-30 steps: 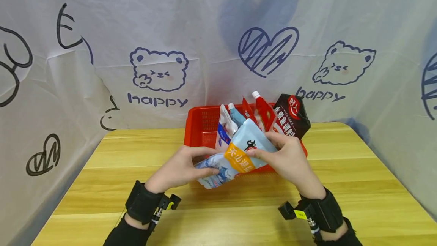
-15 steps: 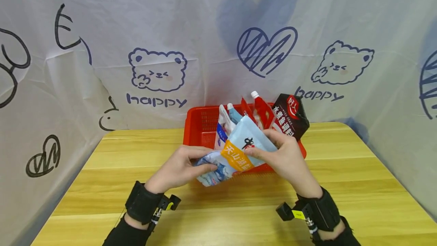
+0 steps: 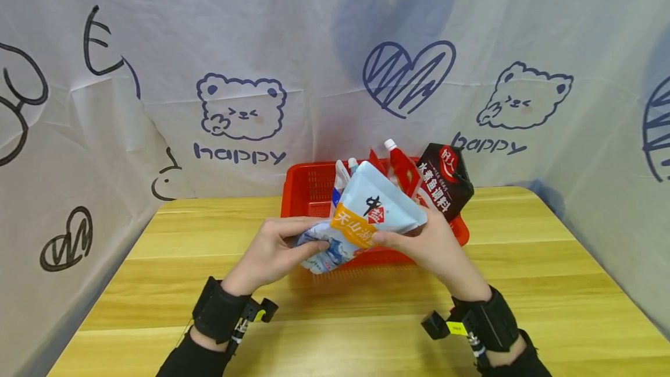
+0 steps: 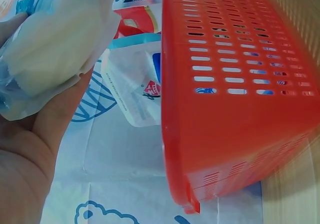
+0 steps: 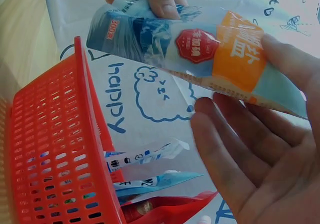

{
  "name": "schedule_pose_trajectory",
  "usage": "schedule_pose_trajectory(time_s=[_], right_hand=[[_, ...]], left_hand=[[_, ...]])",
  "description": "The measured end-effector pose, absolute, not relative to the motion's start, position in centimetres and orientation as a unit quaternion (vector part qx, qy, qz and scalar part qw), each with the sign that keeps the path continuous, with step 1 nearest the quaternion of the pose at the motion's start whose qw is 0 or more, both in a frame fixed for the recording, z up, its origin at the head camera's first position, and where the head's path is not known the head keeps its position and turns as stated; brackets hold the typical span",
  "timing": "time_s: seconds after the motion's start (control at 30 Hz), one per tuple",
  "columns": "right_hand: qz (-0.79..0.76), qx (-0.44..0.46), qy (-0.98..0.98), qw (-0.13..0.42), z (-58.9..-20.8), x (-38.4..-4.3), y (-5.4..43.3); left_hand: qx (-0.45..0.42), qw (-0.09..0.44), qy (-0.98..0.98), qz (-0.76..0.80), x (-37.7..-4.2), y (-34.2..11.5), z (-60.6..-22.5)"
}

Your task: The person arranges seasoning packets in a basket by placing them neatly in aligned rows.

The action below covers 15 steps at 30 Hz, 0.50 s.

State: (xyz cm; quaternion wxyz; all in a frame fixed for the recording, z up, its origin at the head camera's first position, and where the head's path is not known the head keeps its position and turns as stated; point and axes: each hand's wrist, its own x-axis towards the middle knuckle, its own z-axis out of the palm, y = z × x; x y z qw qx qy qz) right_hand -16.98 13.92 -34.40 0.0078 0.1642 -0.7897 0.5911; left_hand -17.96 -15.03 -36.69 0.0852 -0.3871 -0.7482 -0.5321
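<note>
A light-blue and orange bag of salt (image 3: pixel 366 182) hangs tilted over the front of the red basket (image 3: pixel 302 191). My left hand (image 3: pixel 269 258) pinches its lower left end, thumb on the printed front and fingers behind. On the other side, my right hand (image 3: pixel 439 249) holds the bag by its right edge with the thumb on the front. Those right fingers (image 5: pixel 220 154) lie under and behind the bag in the right wrist view. Seen from the left wrist, the bag's pale back (image 4: pixel 55 53) bulges above the left palm.
Upright in the basket stand a red pouch with a white cap (image 3: pixel 403 169), a white and blue packet (image 3: pixel 340 182) and a black box (image 3: pixel 449 179) leaning at the right. The basket rests on a wooden table (image 3: pixel 335 330) before a drawn-on white cloth (image 3: pixel 324 51).
The bag of salt has risen slightly and turned its front more toward the head camera, covering more of the packets. My right hand has shifted down along its right edge; the left has lifted slightly.
</note>
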Motion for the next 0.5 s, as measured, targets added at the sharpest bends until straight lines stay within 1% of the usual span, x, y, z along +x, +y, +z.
schedule_pose_trajectory(time_s=[0.17,0.5], right_hand=[[0.61,0.201,-0.766,0.004,-34.9,-17.05,13.45],[0.619,0.185,-0.763,0.036,-34.98,-16.84,13.15]], left_hand=[[-0.383,0.083,-0.751,-0.532,-17.92,-15.0,-36.7],[-0.355,0.054,-0.771,-0.525,-17.71,-14.76,-36.36]])
